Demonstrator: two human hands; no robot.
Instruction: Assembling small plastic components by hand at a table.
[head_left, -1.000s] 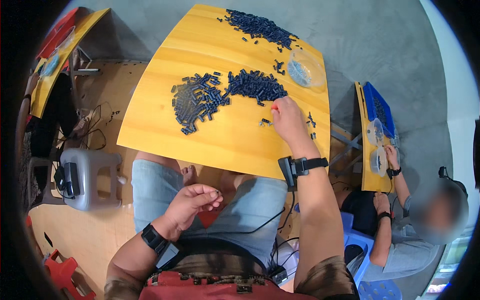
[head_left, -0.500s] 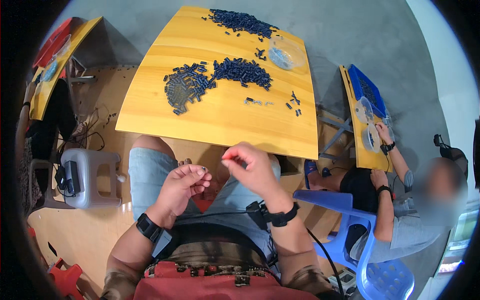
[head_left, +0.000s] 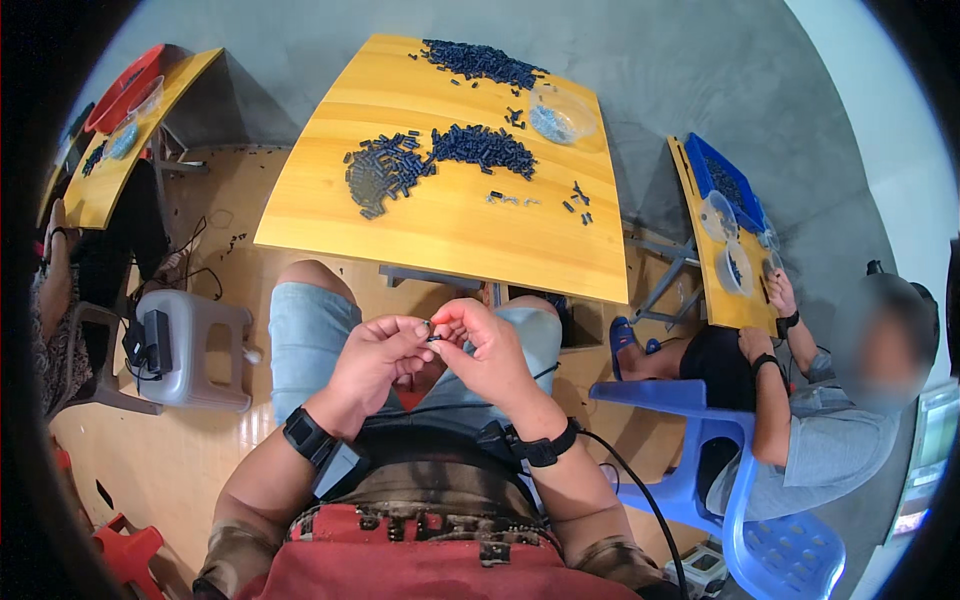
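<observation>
Over my lap my left hand [head_left: 378, 358] and my right hand [head_left: 484, 352] meet fingertip to fingertip. Between their pinched thumbs and fingers sits a small dark piece [head_left: 433, 338], too small and too covered to make out fully. On the wooden table [head_left: 450, 255] beyond lie piles of short black cylindrical parts: one at the left [head_left: 385, 172], one in the middle [head_left: 484, 150] and one at the far edge [head_left: 480, 62]. A few small silvery metal pieces [head_left: 513, 200] lie nearer, with several loose black parts [head_left: 580, 203] to their right.
A clear round tub [head_left: 562, 118] with small pale-blue or silvery pieces stands at the table's far right. A co-worker [head_left: 800, 420] sits at the right by a table with a blue tray [head_left: 725, 180]. A grey stool [head_left: 195, 345] and a blue chair [head_left: 690, 430] flank me.
My right hand has come left and down to my left hand, and their fingertips now meet around the small piece. The view has shifted slightly.
</observation>
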